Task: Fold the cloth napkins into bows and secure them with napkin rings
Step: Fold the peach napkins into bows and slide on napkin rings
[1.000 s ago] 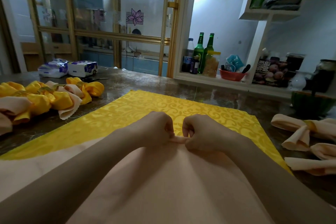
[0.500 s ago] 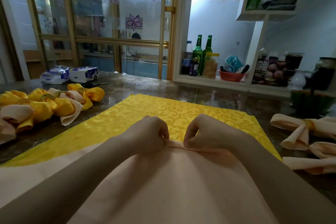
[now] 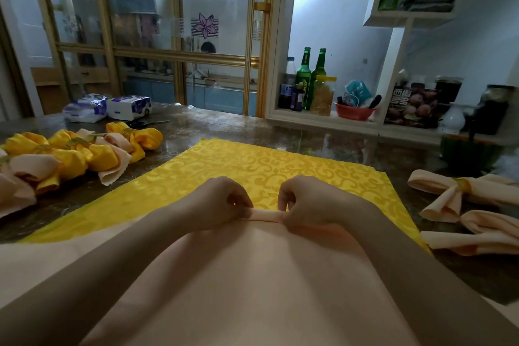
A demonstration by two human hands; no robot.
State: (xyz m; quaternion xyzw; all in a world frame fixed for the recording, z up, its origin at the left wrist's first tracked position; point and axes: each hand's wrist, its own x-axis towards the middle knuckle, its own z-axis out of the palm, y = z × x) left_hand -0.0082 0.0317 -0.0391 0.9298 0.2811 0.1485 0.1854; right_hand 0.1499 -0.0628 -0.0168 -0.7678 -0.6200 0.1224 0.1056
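Fatter now, the thin crease has become a small roll [image 3: 265,216], pinched at each end by your left hand [image 3: 224,202] and right hand [image 3: 307,202] at the 12 o'clock edge of the peach napkin [image 3: 252,275] on the counter [image 3: 224,126]. You seem to be pleating; next, gather another even fold toward 6 o'clock.

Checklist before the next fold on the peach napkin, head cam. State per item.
1. Left hand pinches the rolled far edge of the peach cloth napkin: ok.
2. Right hand pinches the same edge: ok.
3. Roll even between the hands: ok where it shows; under the fingers, cannot tell.
4. Napkin lies smooth on the yellow patterned cloth: ok.
5. Loose napkin ring to hand: cannot tell; the gold ring at right already sits on a finished peach bow.
6. Pile of yellow and peach bows at left lies off the work cloth: ok.
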